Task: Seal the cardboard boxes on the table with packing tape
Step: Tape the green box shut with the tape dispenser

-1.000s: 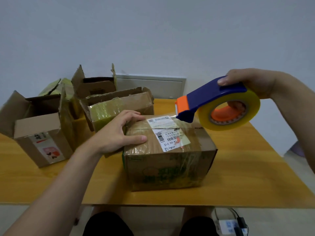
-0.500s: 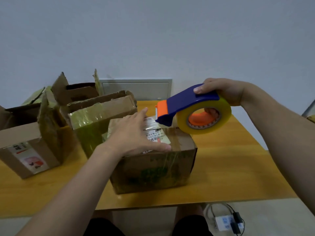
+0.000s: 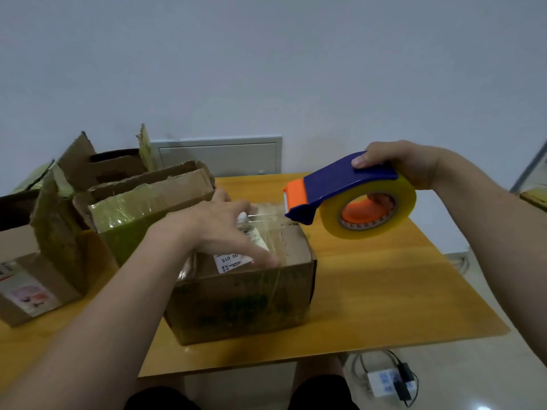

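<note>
While the left hand [image 3: 219, 229] lies palm-down on top of the box [image 3: 245, 300], fingers straight and spread and thumb reaching to the near edge beside the label [image 3: 233, 258], the right hand [image 3: 405, 164] grips the dispenser [image 3: 340, 184] in the air just to its right. The thumb rests on the blue cover, and the fingers curl through the orange core of the roll [image 3: 405, 208]. The dispenser's orange nose points at the left fingertips. A glossy tape strip [image 3: 263, 216] shows between them. The other boxes [image 3: 148, 202] stand left of the left forearm on the table [image 3: 384, 285].
</note>
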The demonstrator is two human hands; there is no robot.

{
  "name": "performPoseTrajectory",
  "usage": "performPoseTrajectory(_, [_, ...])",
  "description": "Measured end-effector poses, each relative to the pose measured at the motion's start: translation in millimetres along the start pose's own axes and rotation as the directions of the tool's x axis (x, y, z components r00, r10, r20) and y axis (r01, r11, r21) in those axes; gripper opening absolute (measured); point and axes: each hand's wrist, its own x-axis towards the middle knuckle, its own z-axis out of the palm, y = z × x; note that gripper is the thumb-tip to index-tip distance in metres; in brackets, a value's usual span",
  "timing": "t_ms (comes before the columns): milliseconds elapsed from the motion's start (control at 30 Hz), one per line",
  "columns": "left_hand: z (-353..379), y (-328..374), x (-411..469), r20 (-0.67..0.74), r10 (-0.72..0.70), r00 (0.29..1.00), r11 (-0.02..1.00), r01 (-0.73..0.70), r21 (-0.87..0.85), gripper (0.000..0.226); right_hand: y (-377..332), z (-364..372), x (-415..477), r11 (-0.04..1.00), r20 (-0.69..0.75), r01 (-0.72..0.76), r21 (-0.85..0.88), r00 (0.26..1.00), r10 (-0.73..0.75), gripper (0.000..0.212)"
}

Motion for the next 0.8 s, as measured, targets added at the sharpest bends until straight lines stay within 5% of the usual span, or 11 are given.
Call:
performPoseTrajectory(100, [14, 29, 10, -0.168, -0.097, 0.981, 0.994, 0.087, -0.065, 0.147, 0, -1, 0, 1.000, -0.001, 0.018, -0.015, 1.000, -0.018, 0.030])
performPoseTrajectory(200, [33, 39, 20, -0.275, -0.008, 0.961, 1.000, 0.013, 0.017, 0.146, 3, -9, -3, 1.000, -0.001, 0.025, 0.006, 1.000, -0.025, 0.028])
performPoseTrajectory(800, [16, 27, 21, -0.078, 0.002, 0.997, 0.998, 0.003, 0.061, 0.138, 45, -33, -22, 0.992, -0.110, -0.124, 0.035, 0.986, 0.127, 0.035])
